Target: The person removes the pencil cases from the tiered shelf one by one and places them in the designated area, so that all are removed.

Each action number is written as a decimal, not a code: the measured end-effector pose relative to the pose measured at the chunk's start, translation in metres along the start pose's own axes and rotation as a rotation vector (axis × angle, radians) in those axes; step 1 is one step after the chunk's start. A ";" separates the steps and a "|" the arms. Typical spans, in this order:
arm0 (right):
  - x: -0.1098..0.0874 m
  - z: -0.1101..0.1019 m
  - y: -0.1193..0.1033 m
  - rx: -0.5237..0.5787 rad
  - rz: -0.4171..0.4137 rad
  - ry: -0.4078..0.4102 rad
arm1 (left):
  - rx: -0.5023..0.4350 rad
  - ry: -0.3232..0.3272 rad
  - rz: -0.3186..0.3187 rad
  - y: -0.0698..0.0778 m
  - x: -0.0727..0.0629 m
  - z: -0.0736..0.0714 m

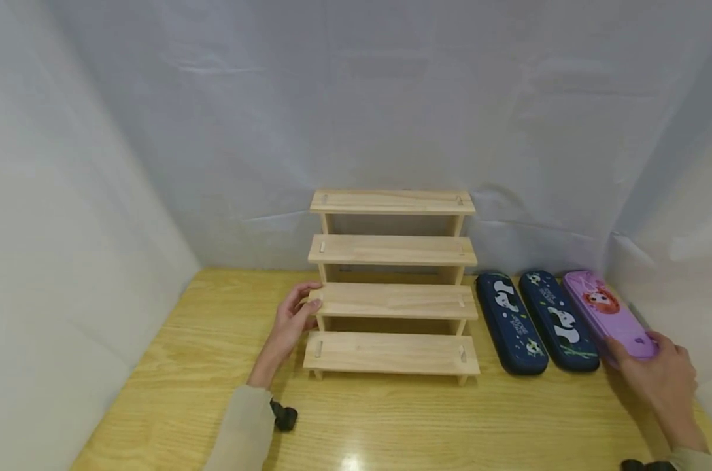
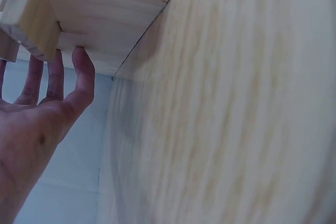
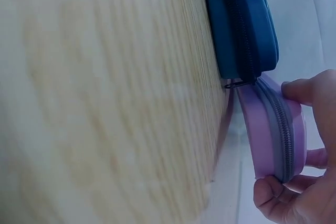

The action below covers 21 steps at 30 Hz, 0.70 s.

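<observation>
A stepped wooden display stand (image 1: pixel 391 301) rises in tiers at the middle of the table in the head view. My left hand (image 1: pixel 291 315) grips the left end of its second board from the bottom, fingertips at the edge; the left wrist view has the curled fingers (image 2: pixel 84 74) against the wood. At the right, my right hand (image 1: pixel 656 376) holds the near end of a purple pencil case (image 1: pixel 617 320) with a red-haired cartoon figure. In the right wrist view, thumb and fingers pinch the zippered purple case (image 3: pixel 270 129), its end tilted off the table.
Two dark blue panda pencil cases, one (image 1: pixel 511 324) beside the stand and another (image 1: pixel 558 320) beside the purple one, lie side by side. White sheeting (image 1: pixel 391 98) closes off the back and both sides of the wood-grain table (image 1: pixel 361 418).
</observation>
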State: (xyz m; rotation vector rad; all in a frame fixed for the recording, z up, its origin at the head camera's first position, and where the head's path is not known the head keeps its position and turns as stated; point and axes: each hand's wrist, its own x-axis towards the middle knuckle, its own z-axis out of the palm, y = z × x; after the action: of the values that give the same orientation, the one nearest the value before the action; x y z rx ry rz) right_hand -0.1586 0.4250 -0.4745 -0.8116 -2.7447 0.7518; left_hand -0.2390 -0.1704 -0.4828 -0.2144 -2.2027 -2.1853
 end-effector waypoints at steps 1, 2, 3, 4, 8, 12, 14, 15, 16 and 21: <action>0.001 0.000 0.001 0.000 -0.001 -0.001 | 0.000 0.001 0.001 0.000 0.000 0.000; 0.002 0.000 0.001 0.000 0.000 -0.003 | 0.002 0.001 0.001 0.000 -0.001 0.000; 0.002 0.001 0.002 0.002 -0.001 -0.005 | 0.002 -0.001 0.001 0.000 -0.001 0.000; 0.003 0.001 0.002 0.001 -0.005 -0.005 | 0.003 0.000 0.002 0.001 -0.001 0.000; 0.006 0.002 0.005 0.003 -0.012 -0.009 | 0.010 -0.003 0.004 0.000 0.000 0.000; 0.008 0.004 0.008 -0.007 -0.042 0.003 | 0.061 -0.018 0.014 0.000 -0.003 -0.002; 0.008 0.004 0.010 -0.020 -0.068 0.004 | 0.113 -0.032 0.021 0.002 -0.006 -0.004; 0.009 0.003 0.011 -0.034 -0.084 0.000 | 0.148 -0.037 0.021 0.002 -0.008 -0.005; 0.009 0.002 0.012 -0.048 -0.099 -0.008 | 0.187 -0.044 0.020 0.003 -0.011 -0.006; 0.007 -0.007 0.016 -0.121 -0.157 -0.047 | 0.404 -0.071 0.039 0.009 -0.027 -0.015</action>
State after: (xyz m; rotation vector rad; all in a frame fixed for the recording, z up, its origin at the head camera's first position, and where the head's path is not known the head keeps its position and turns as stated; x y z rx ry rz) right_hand -0.1545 0.4434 -0.4769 -0.5972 -2.8774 0.5860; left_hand -0.2126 -0.1869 -0.4764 -0.3188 -2.5883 -1.6872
